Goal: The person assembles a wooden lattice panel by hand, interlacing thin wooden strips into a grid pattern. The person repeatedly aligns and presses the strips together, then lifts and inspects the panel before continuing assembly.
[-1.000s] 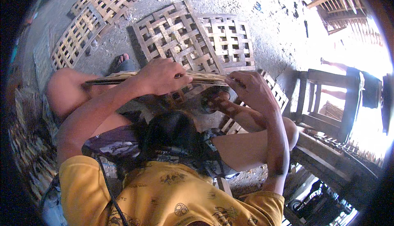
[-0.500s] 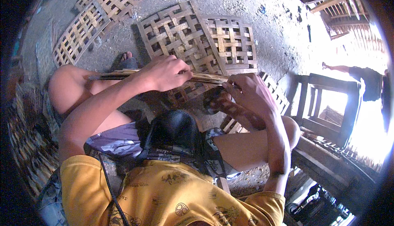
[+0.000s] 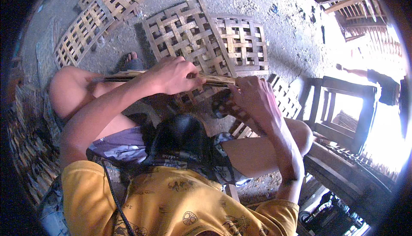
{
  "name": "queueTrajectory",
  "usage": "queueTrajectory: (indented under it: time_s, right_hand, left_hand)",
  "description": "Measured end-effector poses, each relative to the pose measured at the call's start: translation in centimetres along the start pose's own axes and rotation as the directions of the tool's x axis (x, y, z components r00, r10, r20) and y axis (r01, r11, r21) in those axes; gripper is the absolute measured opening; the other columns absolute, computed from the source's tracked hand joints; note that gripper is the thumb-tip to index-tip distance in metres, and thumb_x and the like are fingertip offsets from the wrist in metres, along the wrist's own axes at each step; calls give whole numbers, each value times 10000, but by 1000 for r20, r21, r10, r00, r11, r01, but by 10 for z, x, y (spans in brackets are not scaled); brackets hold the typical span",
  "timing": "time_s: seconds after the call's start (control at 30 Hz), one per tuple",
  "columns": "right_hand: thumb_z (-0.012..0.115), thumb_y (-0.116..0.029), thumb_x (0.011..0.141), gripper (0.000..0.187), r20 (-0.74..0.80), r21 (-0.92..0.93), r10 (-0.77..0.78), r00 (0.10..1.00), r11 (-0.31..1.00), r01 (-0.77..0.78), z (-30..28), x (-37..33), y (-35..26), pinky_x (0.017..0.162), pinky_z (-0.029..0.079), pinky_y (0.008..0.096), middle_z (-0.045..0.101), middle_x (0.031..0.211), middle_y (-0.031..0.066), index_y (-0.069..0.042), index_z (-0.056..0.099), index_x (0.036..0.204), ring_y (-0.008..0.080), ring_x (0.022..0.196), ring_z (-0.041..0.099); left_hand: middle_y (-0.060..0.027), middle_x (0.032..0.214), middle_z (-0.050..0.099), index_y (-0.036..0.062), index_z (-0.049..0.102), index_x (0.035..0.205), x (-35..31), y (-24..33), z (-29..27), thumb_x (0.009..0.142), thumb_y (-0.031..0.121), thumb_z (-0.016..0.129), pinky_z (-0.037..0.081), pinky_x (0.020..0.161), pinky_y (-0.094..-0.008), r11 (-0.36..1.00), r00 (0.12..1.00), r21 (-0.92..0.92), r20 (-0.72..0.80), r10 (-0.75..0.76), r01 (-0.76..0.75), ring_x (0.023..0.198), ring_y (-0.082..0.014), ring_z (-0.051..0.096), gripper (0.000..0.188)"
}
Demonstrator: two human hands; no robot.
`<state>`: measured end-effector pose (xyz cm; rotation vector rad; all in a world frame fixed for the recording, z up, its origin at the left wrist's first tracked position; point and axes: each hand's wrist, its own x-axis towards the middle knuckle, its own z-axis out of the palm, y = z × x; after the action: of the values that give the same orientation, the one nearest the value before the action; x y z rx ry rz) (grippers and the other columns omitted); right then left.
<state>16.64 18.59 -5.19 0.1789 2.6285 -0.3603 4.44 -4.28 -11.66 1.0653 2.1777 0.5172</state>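
Note:
A thin bundle of flat bamboo-like strips [image 3: 218, 80] lies crosswise above my lap, its darker end reaching over my left knee. My left hand [image 3: 175, 76] is closed around the middle of the bundle, thumb and fingertips pinching it. At the bundle's right end my right hand [image 3: 255, 96] is closed on the strips, its knuckles up and its fingertips partly hidden. Just beyond both hands, on the floor, lies a woven lattice panel [image 3: 184, 32] of wide strips.
A second woven panel [image 3: 242, 43] lies under the first one's right side, and further panels [image 3: 83, 32] lie at far left. A dark wooden frame [image 3: 347, 88] stands at right, near another person's dark sleeve [image 3: 383, 88]. Piled strips [image 3: 32, 150] lie at left.
My right hand has shifted slightly left along the bundle, and its wrist has turned a little. My left hand has barely moved. The other person's arm at right has moved slightly.

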Motion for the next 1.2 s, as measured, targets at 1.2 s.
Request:
queueTrajectory:
  time_s: [1.2]
  right_hand:
    - [694,-355,972,317,-153,-267,-4,988,963,-37,-18,-12,39,804,570,505,737,820,202,-54,785,933,393,812,738]
  left_hand:
    - [-263,893,736,26,780,1042,-8,0,0,995,553,588,562,864,-524,998,995,-56,-97,-6,0,919,-448,726,563]
